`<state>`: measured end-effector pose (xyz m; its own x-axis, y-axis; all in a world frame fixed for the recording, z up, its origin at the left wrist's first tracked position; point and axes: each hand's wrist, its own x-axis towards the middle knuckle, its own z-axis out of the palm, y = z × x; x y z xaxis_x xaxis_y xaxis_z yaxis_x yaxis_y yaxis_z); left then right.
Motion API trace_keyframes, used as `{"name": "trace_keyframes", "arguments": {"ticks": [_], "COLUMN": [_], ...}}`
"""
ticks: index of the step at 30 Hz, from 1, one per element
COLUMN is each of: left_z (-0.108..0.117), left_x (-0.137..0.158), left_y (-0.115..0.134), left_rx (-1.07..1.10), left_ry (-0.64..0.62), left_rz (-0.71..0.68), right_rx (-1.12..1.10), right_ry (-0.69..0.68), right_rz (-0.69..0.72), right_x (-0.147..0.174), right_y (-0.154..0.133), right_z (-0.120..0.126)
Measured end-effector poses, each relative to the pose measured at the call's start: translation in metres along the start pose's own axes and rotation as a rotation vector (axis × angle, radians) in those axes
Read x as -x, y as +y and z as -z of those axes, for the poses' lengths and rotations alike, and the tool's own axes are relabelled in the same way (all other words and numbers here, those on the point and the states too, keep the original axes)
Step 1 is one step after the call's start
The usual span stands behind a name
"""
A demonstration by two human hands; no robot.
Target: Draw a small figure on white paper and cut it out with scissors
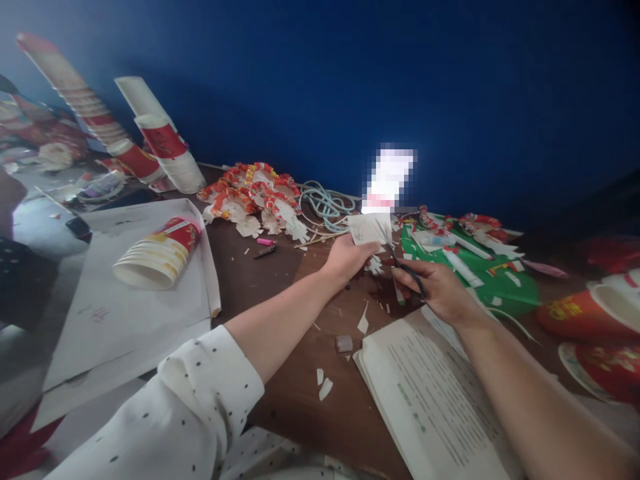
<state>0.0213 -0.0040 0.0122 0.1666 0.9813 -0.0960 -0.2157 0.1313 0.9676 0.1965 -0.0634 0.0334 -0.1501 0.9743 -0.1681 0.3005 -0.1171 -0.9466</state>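
"What do you have on your feed?"

"I see the left hand (353, 253) pinching a small white paper (367, 228) low down, above the table (300, 400). I'd say that grip leaves its right side free for the blades."

"And the right hand (425, 283)?"

"Fingers curled round the handles of black scissors (409, 269), the blades at the paper's right side. Held out in front, I suppose, to stay above the clutter."

"Why is the booklet (415, 380) so near?"

"Can't say; the right forearm covers part of it, and I can't read its print."

"Anything else unclear?"

"The thumb hides the paper's lower edge, its marks are faint, and I can't tell how wide the blades stand. Behind it, a bright patch (390, 177) is pixelated. The red cup (607, 370) at far right is cut off."
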Motion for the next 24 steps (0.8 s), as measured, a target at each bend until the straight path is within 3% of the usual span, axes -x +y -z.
{"name": "trace_keyframes", "arguments": {"ticks": [17,24], "left_z": [0.004,0.007], "left_x": [-0.002,-0.006], "left_y": [-0.002,-0.002], "left_rx": [0.045,0.166], "left_ry": [-0.018,0.114], "left_rz": [0.028,-0.041], "right_rx": [-0.056,-0.066], "right_ry": [0.014,-0.057], "right_rz": [-0.063,-0.062], "right_x": [0.002,0.002], "right_y": [-0.010,-0.008], "right_z": [0.001,0.000]}}
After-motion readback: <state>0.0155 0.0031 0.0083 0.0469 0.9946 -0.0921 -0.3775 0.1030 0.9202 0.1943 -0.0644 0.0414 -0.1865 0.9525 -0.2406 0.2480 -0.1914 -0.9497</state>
